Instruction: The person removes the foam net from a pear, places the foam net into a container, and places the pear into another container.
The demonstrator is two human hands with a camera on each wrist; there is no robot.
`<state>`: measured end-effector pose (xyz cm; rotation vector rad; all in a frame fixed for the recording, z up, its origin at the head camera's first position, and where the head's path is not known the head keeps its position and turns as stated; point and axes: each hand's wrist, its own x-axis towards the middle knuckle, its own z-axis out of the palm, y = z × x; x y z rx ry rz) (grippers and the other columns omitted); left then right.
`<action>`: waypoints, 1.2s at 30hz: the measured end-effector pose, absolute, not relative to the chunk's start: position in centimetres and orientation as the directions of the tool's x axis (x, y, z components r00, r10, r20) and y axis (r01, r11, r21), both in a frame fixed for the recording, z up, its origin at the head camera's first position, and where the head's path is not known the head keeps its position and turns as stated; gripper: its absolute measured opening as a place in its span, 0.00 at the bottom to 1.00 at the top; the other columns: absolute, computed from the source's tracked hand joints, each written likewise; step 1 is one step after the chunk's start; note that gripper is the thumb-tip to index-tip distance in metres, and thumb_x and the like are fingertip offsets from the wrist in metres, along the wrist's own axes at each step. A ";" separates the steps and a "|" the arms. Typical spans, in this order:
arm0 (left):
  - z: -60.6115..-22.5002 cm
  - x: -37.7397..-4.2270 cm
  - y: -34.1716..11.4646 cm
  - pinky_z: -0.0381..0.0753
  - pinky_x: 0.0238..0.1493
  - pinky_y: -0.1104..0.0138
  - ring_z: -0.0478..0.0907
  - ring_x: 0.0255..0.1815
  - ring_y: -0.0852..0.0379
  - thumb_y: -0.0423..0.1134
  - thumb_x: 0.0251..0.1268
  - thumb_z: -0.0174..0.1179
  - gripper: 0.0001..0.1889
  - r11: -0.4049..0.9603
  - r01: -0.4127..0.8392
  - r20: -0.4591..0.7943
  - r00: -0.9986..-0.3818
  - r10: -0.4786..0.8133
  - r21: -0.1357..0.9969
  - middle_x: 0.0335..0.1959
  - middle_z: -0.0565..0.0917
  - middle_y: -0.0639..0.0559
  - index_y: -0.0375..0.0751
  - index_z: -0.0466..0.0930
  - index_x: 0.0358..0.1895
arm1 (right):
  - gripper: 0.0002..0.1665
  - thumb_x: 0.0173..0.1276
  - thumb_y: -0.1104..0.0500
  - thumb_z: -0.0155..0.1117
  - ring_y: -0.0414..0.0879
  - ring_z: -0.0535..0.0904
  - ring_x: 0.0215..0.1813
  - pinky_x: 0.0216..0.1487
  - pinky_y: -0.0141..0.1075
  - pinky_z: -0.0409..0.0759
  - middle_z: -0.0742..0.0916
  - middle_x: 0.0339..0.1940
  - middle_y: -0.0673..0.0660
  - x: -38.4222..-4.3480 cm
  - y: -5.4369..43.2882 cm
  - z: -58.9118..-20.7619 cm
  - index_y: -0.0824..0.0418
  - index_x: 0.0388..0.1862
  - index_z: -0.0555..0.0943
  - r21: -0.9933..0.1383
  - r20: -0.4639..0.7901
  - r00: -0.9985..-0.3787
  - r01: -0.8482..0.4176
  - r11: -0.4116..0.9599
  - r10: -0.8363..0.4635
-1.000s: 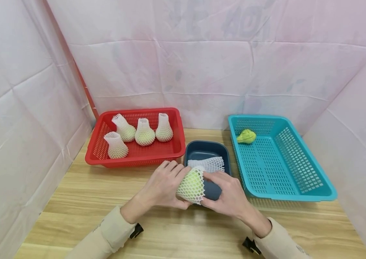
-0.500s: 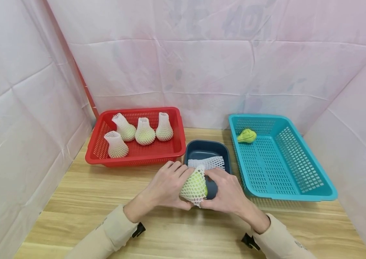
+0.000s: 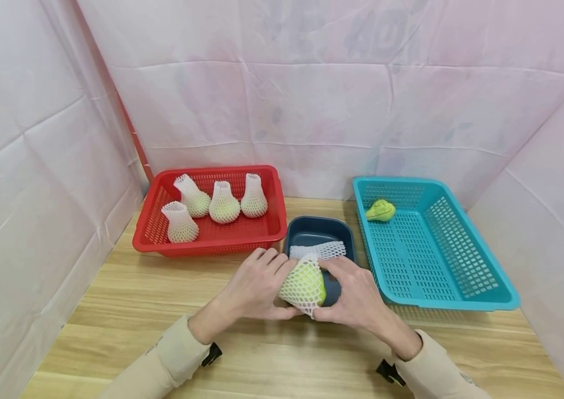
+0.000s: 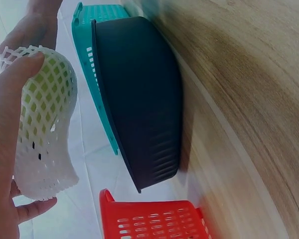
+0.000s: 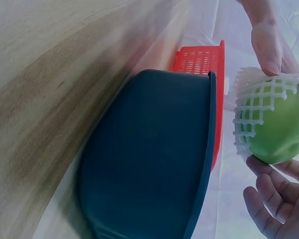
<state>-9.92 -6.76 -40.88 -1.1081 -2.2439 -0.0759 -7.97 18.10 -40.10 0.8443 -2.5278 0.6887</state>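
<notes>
Head view has the left hand (image 3: 264,285) gripping the fruit (image 5: 280,132) through its net (image 3: 303,284), clear of the bin (image 3: 314,237), seemingly steadying it while the right hand (image 3: 356,292) holds the net's edge.

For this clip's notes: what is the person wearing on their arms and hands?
The left hand and right hand have no gloves. Beige sleeves stop short of the wrists, each with a dark marking too small to read. A black clip-like piece shows at each cuff.
</notes>
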 end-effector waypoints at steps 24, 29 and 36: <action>-40.9 -9.9 -7.6 0.79 0.43 0.65 0.78 0.40 0.56 0.67 0.57 0.65 0.27 0.630 0.722 0.547 -0.416 0.726 -0.287 0.38 0.85 0.55 0.48 0.83 0.46 | 0.46 0.36 0.43 0.83 0.41 0.79 0.36 0.31 0.29 0.77 0.90 0.42 0.52 -7.9 19.6 -39.8 0.58 0.58 0.86 -0.330 0.510 -0.745 -0.631 0.702 -0.430; -40.9 -9.9 -7.8 0.79 0.43 0.64 0.78 0.38 0.55 0.63 0.59 0.65 0.21 0.632 0.718 0.534 -0.426 0.730 -0.292 0.35 0.84 0.55 0.49 0.82 0.40 | 0.46 0.36 0.41 0.84 0.41 0.80 0.36 0.31 0.29 0.76 0.89 0.41 0.50 -7.8 19.9 -39.5 0.55 0.59 0.86 -0.345 0.492 -0.763 -0.613 0.711 -0.419; -40.9 -9.8 -7.9 0.78 0.42 0.65 0.78 0.38 0.55 0.57 0.62 0.63 0.15 0.631 0.720 0.511 -0.442 0.737 -0.288 0.34 0.84 0.54 0.49 0.82 0.37 | 0.47 0.37 0.39 0.85 0.36 0.76 0.37 0.31 0.28 0.73 0.88 0.39 0.49 -7.6 20.4 -39.3 0.54 0.60 0.86 -0.335 0.477 -0.775 -0.596 0.730 -0.414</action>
